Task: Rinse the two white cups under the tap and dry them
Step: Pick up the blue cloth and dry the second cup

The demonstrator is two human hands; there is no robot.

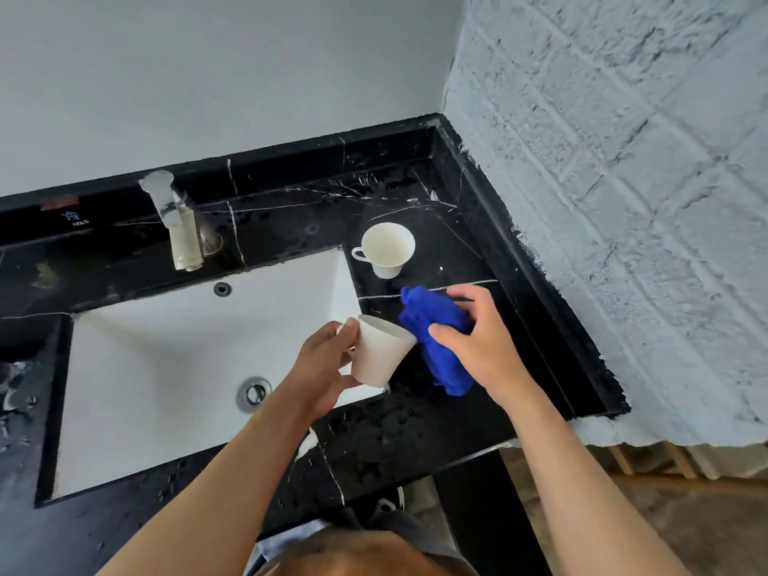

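My left hand (322, 363) grips a white cup (380, 351) by its handle side, tilted with its mouth toward the right, over the sink's right edge. My right hand (478, 342) holds a bunched blue cloth (436, 338) pressed against the cup's rim. A second white cup (388, 247) stands upright on the black counter behind them, its handle pointing left. The chrome tap (178, 226) stands at the back left of the sink, with no water visibly running.
The white sink basin (166, 367) with a metal drain (253, 394) lies left of the hands. Black marble counter (415, 430) carries water droplets near its front edge. A raised black ledge and a rough white brick wall (623, 201) bound the right side.
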